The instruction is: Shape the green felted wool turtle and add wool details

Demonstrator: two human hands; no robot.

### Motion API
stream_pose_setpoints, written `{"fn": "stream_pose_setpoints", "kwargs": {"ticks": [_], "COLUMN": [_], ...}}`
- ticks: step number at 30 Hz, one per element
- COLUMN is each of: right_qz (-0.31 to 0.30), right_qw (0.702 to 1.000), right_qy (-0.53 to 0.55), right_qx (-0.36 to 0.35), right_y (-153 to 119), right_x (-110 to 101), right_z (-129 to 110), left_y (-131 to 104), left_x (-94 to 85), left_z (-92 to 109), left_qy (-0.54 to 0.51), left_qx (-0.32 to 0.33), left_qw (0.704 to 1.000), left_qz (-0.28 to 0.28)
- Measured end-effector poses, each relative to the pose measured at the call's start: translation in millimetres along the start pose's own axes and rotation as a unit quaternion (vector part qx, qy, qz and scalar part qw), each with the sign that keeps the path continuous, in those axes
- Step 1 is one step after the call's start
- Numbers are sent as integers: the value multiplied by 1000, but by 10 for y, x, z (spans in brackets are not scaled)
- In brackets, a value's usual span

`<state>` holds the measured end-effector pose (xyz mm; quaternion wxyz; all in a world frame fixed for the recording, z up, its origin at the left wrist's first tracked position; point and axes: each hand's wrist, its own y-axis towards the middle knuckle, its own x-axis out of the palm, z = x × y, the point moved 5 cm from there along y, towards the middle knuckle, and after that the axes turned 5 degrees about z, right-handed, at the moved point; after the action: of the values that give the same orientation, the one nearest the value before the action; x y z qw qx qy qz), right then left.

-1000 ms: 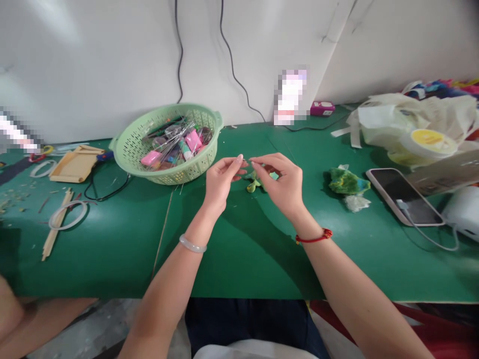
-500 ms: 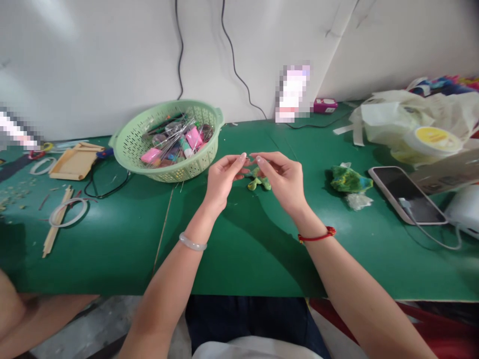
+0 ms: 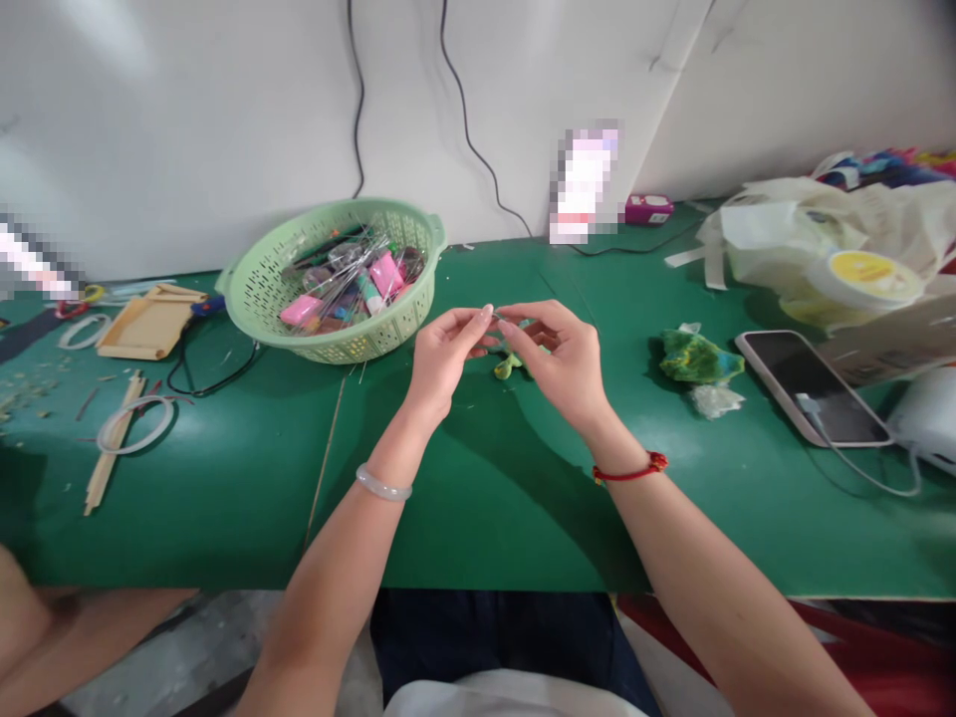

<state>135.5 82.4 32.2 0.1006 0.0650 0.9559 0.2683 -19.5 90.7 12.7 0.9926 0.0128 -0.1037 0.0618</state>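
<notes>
Forearms (image 3: 336, 578) extend forward, converging over the green table (image 3: 508, 518). Left hand (image 3: 440, 363) and right hand (image 3: 566, 363) nearly meet, thumbs and fingertips pinched together on a tiny item (image 3: 498, 317), too small to identify. Below, a green piece (image 3: 506, 367) lies partly hidden by the right hand.

We see a yellow-green piece (image 3: 506, 368), a lump (image 3: 696, 357) mottled green, yellow and blue, a pale green basket (image 3: 336, 346), a deep green table (image 3: 500, 538) and a red bracelet (image 3: 629, 474)
</notes>
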Motion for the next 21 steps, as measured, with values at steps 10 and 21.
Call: {"fn": "stream_pose_setpoints", "kwargs": {"ticks": [10, 21], "right_qz": [-17, 22], "right_qw": [1000, 973], "right_qy": [-7, -101], "right_qx": [-23, -205], "right_y": [-7, -39], "right_x": [9, -44], "right_z": [-27, -128], "left_y": [-29, -62], "left_x": [0, 55], "left_z": [51, 45], "left_qy": [-14, -16], "left_qx": [-8, -50], "left_qw": [1000, 998], "left_qz": [22, -34]}}
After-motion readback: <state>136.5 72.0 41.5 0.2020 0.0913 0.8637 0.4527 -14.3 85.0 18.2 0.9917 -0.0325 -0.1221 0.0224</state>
